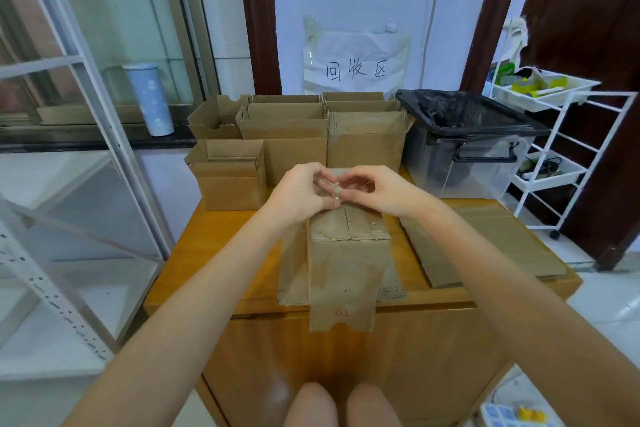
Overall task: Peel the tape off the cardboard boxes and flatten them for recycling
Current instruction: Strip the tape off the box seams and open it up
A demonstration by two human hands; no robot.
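Head view. I see the left hand (300, 194) and right hand (375, 189) meeting above the near cardboard box (346, 253), fingers curled, both pinching a small wad of clear tape (334, 191). The box stands on the wooden table (214, 246) (one flap hanging over its front edge); open boxes (291, 135) stand behind.

Upright boxes (277, 135) and bin (467, 142) wall off table's (221, 253) rear.
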